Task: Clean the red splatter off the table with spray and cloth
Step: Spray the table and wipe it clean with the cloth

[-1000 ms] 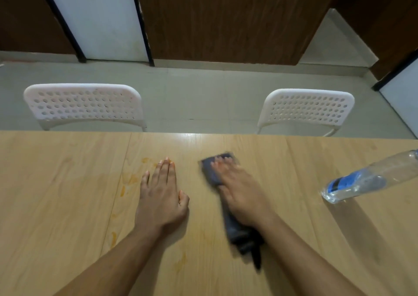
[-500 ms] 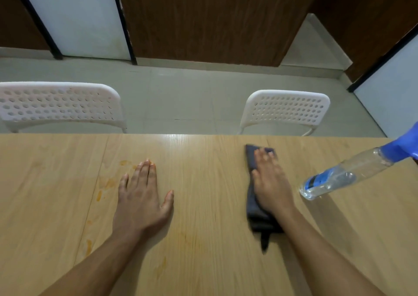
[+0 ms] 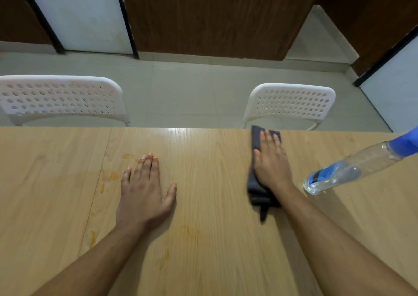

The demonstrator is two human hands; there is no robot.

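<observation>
Wood-grain table gets a wipe-down

Pale wood table (image 3: 203, 250) fills the lower frame, with two white perforated chairs, one at left (image 3: 61, 96) and one at right (image 3: 291, 101), tucked against its far edge, a grey tiled floor (image 3: 185, 87) behind them, and dark wood panels (image 3: 214, 15) along the wall. A person's right hand (image 3: 271, 164) lies flat on a dark folded cloth (image 3: 255, 187), fingers straight and together, pressing it to the tabletop near the far edge; the cloth's top end shows past the fingertips and its bottom end trails beside the wrist. The left hand (image 3: 144, 191) rests palm-down on bare wood, fingers straight and thumb spread, holding nothing. Faint orange-red stains (image 3: 110, 176) lie just left of that hand, following a seam in the tabletop, with paler smears (image 3: 165, 255) nearer the camera between the forearms. A clear bottle (image 3: 352, 171) with a blue label and a blue spray head (image 3: 407, 142) stands on the table just right of the right wrist, well apart from the stains; wide-angle distortion makes it appear to lean
</observation>
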